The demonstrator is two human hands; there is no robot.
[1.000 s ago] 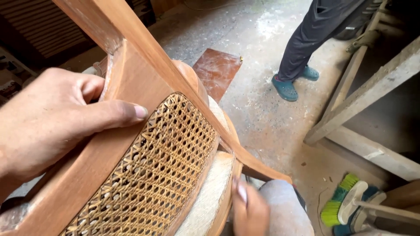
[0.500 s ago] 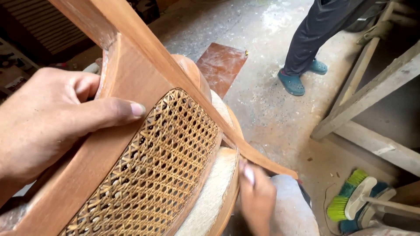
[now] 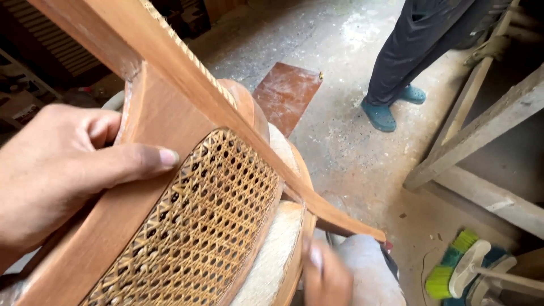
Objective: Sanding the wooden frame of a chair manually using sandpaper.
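Beside the chair frame, a broom (floor).

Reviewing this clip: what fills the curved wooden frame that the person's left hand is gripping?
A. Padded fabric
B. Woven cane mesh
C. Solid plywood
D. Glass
B: the left hand grips the wooden frame, thumb lying on the wood, and the opening beside it holds a woven cane panel with an open lattice, not board, padding or glass.
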